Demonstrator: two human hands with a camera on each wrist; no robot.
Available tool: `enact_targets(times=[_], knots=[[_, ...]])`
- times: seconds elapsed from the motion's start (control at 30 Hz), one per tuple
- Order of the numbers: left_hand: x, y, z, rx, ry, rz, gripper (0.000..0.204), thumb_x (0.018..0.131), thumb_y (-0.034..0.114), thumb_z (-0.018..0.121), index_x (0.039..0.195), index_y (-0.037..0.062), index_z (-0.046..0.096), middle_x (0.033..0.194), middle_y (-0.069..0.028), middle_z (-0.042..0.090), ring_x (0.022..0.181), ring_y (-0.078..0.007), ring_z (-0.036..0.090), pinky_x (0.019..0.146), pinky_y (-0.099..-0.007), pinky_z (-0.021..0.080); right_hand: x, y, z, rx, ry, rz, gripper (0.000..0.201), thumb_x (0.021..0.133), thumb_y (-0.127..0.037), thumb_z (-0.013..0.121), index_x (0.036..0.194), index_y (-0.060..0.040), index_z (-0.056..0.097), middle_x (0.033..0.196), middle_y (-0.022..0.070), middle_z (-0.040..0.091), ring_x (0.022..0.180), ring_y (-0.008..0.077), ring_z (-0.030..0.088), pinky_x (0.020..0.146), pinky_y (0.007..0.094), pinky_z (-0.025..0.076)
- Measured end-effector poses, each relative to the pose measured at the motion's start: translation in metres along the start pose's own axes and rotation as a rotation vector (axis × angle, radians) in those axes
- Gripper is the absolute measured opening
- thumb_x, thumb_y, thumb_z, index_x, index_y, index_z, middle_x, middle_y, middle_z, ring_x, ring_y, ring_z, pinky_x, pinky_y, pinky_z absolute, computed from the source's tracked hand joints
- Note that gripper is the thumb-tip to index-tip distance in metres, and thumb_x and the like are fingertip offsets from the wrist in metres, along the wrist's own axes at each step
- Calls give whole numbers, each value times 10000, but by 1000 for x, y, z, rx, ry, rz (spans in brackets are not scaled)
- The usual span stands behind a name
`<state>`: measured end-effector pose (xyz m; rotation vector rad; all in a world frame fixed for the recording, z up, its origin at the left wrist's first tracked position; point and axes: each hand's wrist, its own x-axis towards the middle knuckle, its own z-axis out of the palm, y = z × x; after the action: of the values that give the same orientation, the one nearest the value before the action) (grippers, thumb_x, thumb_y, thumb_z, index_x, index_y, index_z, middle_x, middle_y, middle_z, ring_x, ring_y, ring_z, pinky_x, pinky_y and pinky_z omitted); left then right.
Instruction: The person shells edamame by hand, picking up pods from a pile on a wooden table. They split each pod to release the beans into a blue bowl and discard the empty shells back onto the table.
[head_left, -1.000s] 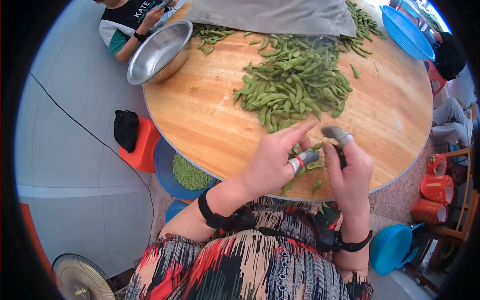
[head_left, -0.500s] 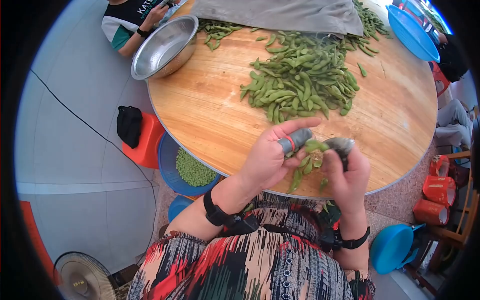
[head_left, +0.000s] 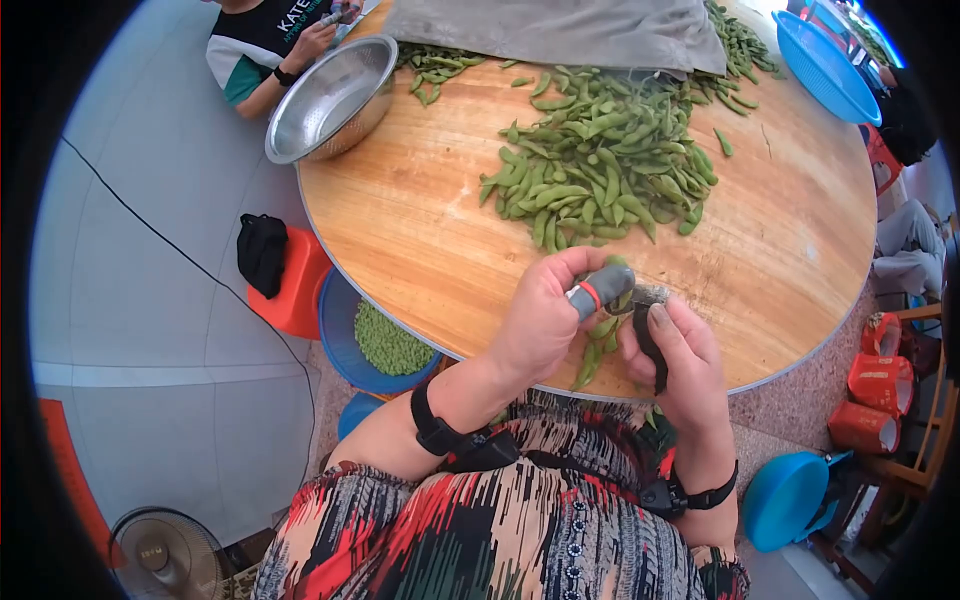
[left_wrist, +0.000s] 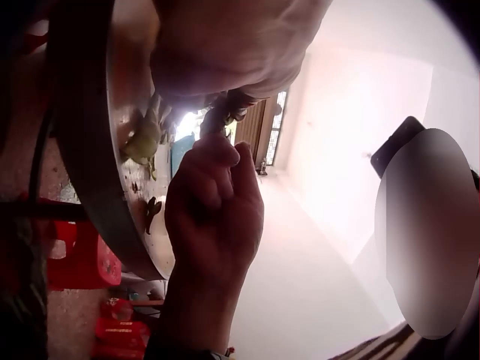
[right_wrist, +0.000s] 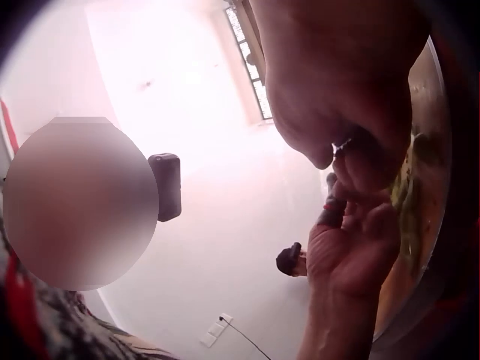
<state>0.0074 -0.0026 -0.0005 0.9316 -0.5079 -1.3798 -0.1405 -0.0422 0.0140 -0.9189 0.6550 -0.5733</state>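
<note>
Over the near edge of the round wooden table (head_left: 430, 255), my left hand (head_left: 535, 320) pinches a green soybean pod (head_left: 621, 300). Grey tape with a red band wraps its thumb. Close against it, my right hand (head_left: 685, 360) grips a dark, narrow curved object (head_left: 648, 345) under the thumb; its exact kind I cannot tell. A silvery grey cover shows at that hand's fingertip. Loose pods (head_left: 592, 358) lie below the hands. Beyond them spreads a big pile of pods (head_left: 600, 170). In the left wrist view the right hand (left_wrist: 214, 202) appears curled, fingertips meeting the left hand.
A metal colander (head_left: 335, 100) stands at the table's left edge. Below it, a blue basin (head_left: 345, 370) holds shelled green beans (head_left: 390, 342), beside a red stool (head_left: 303, 285). Grey cloth (head_left: 550, 38) covers the far side; a blue basket (head_left: 825, 65) is at far right. Another person sits at upper left.
A pod between both hands half a second ago is now mostly hidden at the left fingers. The right hand has turned, showing more of its dark object. The left hand has lowered slightly.
</note>
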Motion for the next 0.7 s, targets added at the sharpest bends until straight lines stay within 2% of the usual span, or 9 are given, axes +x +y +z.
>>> enact_targets(times=[0.27,0.33,0.4,0.43,0.5,0.57,0.6,0.63,0.7], knots=[[-9,0,7,153,-7,58,133,829,116,622,932,39,585,795,38,568,673,-12,491,571,-156,379,1,2,-6,29,-42,40,148,944,-138,405,917,-35,507,663,-21,464,464,16,291,405,172,229],[-7,0,4,172,-38,86,137,830,119,621,929,32,583,817,22,568,725,-27,510,604,-164,399,0,-2,-6,264,-121,131,136,940,-137,420,967,-40,511,680,-13,473,456,11,290,392,164,223],[-3,-1,-9,52,-319,80,142,838,134,611,921,24,575,878,-16,559,812,-63,514,646,-185,414,-3,-2,-9,360,-186,174,137,940,-141,425,984,-41,508,680,-10,478,450,10,288,388,161,226],[-3,-1,-14,53,-319,80,142,838,134,611,921,24,575,878,-16,559,812,-63,514,646,-185,414,-5,-1,-10,458,-246,218,141,939,-144,430,1001,-42,506,680,-7,482,444,10,287,384,158,229],[-2,-1,-20,-101,-488,17,160,851,145,593,952,26,560,919,-39,548,857,-87,513,671,-195,425,-4,-2,-10,499,-270,223,148,941,-151,431,1001,-39,506,682,-3,488,442,9,288,384,156,233],[-5,1,-18,-164,-438,-62,164,852,146,591,966,32,558,916,-34,550,849,-87,516,680,-198,427,-5,-1,-10,539,-291,229,154,942,-158,432,1002,-37,506,683,2,494,440,8,289,384,154,236],[-6,2,-17,-225,-387,-138,170,854,148,588,980,39,556,912,-28,552,842,-88,519,689,-202,429,-5,1,-10,395,-261,168,157,943,-158,428,999,-34,505,680,4,494,441,7,294,383,154,237],[-5,1,-17,-227,-387,-137,170,854,148,588,980,39,556,912,-28,552,842,-88,519,689,-202,429,-4,1,-10,250,-232,108,159,943,-158,425,997,-31,504,677,6,494,442,6,299,382,154,238],[-5,-3,-16,-233,-335,-64,176,855,147,585,995,46,552,922,-17,554,836,-80,528,677,-200,438,-6,-3,-6,266,-213,125,153,943,-157,427,985,-31,503,674,3,489,442,6,301,381,156,238]])
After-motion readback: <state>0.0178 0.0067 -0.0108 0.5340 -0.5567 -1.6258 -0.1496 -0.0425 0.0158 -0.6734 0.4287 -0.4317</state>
